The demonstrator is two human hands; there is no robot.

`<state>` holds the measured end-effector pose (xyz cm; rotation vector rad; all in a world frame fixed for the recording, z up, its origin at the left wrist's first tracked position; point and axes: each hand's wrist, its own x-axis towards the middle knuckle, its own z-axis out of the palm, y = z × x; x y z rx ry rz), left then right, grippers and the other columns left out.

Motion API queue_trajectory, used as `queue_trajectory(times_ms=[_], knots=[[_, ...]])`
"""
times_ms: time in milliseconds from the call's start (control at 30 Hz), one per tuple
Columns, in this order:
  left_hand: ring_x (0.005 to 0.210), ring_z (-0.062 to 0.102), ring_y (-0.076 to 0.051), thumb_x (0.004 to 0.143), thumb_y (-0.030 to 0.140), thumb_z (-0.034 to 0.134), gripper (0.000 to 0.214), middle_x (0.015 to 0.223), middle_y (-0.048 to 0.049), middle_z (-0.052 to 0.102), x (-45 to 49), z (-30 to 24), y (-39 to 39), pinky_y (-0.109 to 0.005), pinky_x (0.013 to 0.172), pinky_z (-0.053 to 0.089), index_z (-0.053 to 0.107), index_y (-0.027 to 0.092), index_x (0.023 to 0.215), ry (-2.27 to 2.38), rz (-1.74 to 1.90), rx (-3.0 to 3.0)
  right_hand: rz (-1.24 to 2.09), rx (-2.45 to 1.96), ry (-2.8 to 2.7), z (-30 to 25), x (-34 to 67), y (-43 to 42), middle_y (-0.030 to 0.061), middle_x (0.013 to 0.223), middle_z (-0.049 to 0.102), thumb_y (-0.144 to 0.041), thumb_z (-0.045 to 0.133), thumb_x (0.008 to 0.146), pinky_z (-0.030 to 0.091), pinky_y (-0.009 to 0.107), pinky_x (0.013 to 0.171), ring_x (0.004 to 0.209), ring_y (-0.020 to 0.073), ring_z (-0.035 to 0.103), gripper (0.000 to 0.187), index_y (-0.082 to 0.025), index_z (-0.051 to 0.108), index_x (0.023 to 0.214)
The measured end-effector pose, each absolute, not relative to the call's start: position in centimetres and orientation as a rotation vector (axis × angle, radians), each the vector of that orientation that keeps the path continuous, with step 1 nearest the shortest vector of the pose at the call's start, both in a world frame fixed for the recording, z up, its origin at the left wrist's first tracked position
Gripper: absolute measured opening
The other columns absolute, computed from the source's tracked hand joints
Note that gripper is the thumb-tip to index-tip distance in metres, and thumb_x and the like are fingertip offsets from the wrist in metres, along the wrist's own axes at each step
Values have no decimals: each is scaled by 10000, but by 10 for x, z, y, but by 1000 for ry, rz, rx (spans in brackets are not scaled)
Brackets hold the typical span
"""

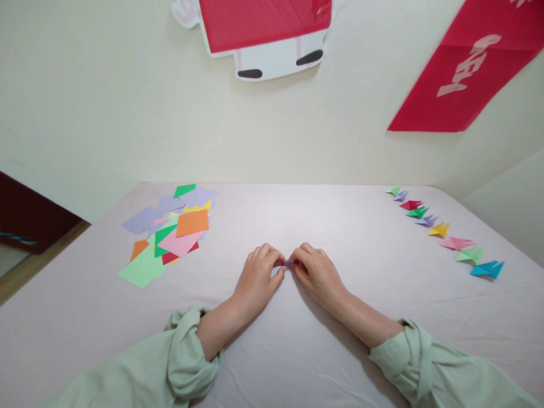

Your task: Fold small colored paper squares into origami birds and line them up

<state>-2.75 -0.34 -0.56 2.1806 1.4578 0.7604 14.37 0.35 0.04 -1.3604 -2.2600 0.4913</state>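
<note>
Paper squares: loose heap on the left of the table; lilac, green, orange, pink, red and yellow sheets overlap flat, with a pale green one nearest the person.
Left sleeve: pale green, rolled back to the forearm, lying on the table.
Left hand: curled knuckles up, heel on the table. Thumb and fingertips pinch inward on the purple piece from its left side.
Purple piece: small bit of paper at table centre, squeezed between the two hands' fingertips and down at the surface. Only a sliver shows, so which way it points and how its long axis runs cannot be told.
Right hand: curled the same way, mirrored. Fingertips close on the purple piece from its right and meet those of the left hand.
Right sleeve: pale green, rolled back.
Folded shapes: nine small pointed folds in a single row along the right of the table, well apart from the hands. The row slants from far to near: green, purple, red, green, purple, yellow, pink, green, blue.
</note>
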Motion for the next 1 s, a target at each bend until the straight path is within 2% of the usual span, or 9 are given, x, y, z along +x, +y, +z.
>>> queue_trajectory(times_ms=[333, 567, 800, 1000], knots=[[918, 537, -209, 835, 139, 583, 83, 916, -26, 581, -29, -6, -4, -362, 830, 421, 597, 204, 885, 1451, 757, 2169, 434, -1373, -2287, -5, 143, 2, 30, 892, 587, -89, 532, 906, 382, 320, 801, 837, 181, 559, 120, -194, 582, 876], [928, 546, -202, 781, 39, 500, 259, 952, -31, 593, -32, -6, -4, -361, 842, 429, 574, 205, 966, 1403, 801, 2144, 601, -1290, -2183, -4, 162, 1, 22, 904, 583, -13, 488, 833, 394, 299, 754, 818, 173, 544, 296, -211, 560, 1041], [929, 561, -203, 759, 24, 468, 296, 959, -34, 614, -32, -4, -4, -373, 853, 430, 568, 206, 970, 1405, 814, 2093, 636, -1327, -2138, -4, 164, 3, 17, 860, 606, -14, 473, 794, 391, 297, 728, 772, 169, 548, 249, -203, 548, 939], [916, 577, -198, 777, 74, 535, 273, 952, -19, 651, -29, 2, -6, -373, 876, 420, 588, 221, 1001, 1341, 809, 2052, 708, -1292, -2130, 0, 160, -1, 3, 832, 635, -32, 493, 812, 398, 290, 737, 759, 160, 565, 216, -204, 563, 923]])
